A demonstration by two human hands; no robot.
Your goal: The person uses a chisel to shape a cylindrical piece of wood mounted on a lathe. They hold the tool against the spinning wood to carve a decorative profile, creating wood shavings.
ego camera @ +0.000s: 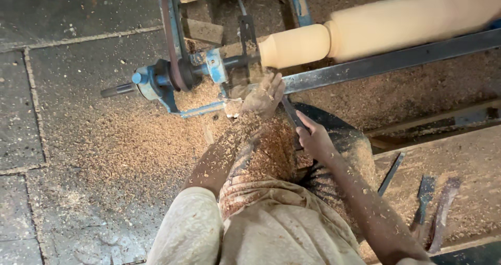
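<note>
At the lathe, left hand (264, 94) and right hand (314, 139) grip 1 chisel (290, 113), seemingly against the spinning wood (365, 33).

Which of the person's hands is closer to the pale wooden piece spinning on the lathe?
Left. The left hand sits just below the pale wooden workpiece, by its end. The right hand grips the tool handle, lower and farther back.
</note>
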